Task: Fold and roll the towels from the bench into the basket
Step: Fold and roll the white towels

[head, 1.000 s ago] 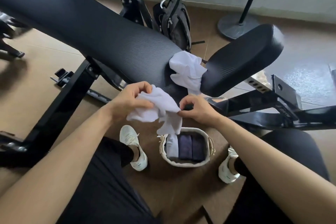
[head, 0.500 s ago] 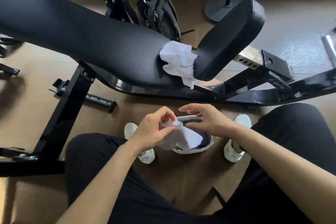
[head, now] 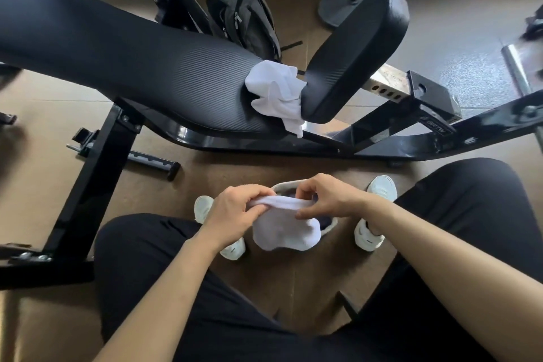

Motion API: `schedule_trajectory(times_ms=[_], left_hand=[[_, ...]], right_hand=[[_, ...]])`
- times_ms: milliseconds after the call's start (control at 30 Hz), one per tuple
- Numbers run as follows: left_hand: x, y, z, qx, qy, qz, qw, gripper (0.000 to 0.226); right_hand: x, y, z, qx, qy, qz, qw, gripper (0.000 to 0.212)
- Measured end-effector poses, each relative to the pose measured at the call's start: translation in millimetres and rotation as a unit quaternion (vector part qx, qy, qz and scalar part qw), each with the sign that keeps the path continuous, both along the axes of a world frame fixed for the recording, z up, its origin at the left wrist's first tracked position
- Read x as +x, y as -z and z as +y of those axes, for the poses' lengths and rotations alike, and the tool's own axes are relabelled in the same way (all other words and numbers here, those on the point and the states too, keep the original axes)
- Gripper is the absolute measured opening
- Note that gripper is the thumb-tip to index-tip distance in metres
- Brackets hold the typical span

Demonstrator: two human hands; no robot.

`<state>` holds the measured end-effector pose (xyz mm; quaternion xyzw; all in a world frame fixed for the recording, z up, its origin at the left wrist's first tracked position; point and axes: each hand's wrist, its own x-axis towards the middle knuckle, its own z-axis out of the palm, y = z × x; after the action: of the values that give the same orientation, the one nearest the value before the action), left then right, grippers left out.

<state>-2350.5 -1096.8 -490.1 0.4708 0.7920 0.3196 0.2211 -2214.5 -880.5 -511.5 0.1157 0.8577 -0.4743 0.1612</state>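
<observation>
Since a second ago both hands have dropped from bench height to just above the basket (head: 329, 228), and the white towel (head: 285, 229) I am working now hangs flatter below them. My left hand (head: 235, 211) is clamped on the towel's rolled top edge at its left end, fingers curled over it; my right hand (head: 326, 200) pinches the same edge at the right end between thumb and fingertips. Only slivers of the basket's pale rim show behind and to the right of the towel, with something dark inside. Farther from my hands, a second crumpled white towel (head: 277, 94) sits wedged in the gap between the bench's long back pad (head: 117, 50) and its seat pad (head: 355, 56). Small lettering on the black frame (head: 440, 131) beyond my right hand is too blurred for me to read. A grey backpack (head: 246, 17) leans behind the bench.
</observation>
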Motion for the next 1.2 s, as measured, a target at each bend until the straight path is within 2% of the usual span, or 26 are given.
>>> schedule_trajectory(times_ms=[133,267,367,500,600,767,833,967,1100,1200], left_hand=[[-14.3,10.8,-4.0,0.014,-0.081,0.063,0.995,0.03],[-33.3,21.2,-11.5,-0.011,-0.175,0.07,0.982,0.029],[-41.3,22.0,-12.0,-0.025,-0.256,0.014,0.966,0.026],[-51.6,21.7,-14.9,0.003,-0.369,-0.08,0.926,0.023],[-55.6,24.1,-14.8,0.003,-0.373,-0.128,0.919,0.025],[-52.6,22.8,-9.7,0.02,-0.347,-0.238,0.907,0.016],[-53.0,25.7,-11.7,0.006,-0.339,-0.223,0.914,0.011],[-60.5,34.8,-19.8,-0.073,-0.307,-0.076,0.946,0.012],[-68.6,38.7,-19.9,-0.085,-0.345,-0.005,0.935,0.021],[-78.6,45.1,-22.0,-0.062,-0.392,-0.013,0.918,0.022]], right_hand=[[4.2,10.5,13.7,0.004,-0.002,-0.049,0.999,0.014],[8.6,21.5,30.8,0.045,0.006,-0.081,0.996,0.012],[13.0,23.2,40.7,0.073,0.011,-0.089,0.993,0.01],[19.7,24.8,54.6,0.105,0.031,-0.078,0.991,0.011],[20.5,27.1,59.4,0.099,0.074,-0.059,0.991,0.011],[15.4,25.9,58.1,0.068,0.209,0.004,0.976,0.008],[16.7,22.6,62.8,0.086,0.229,0.012,0.969,0.012],[23.8,12.4,77.8,0.128,0.209,-0.018,0.969,0.021],[29.7,6.4,88.5,0.149,0.165,-0.063,0.973,0.014],[34.7,4.2,96.1,0.181,0.173,-0.065,0.966,0.011]])
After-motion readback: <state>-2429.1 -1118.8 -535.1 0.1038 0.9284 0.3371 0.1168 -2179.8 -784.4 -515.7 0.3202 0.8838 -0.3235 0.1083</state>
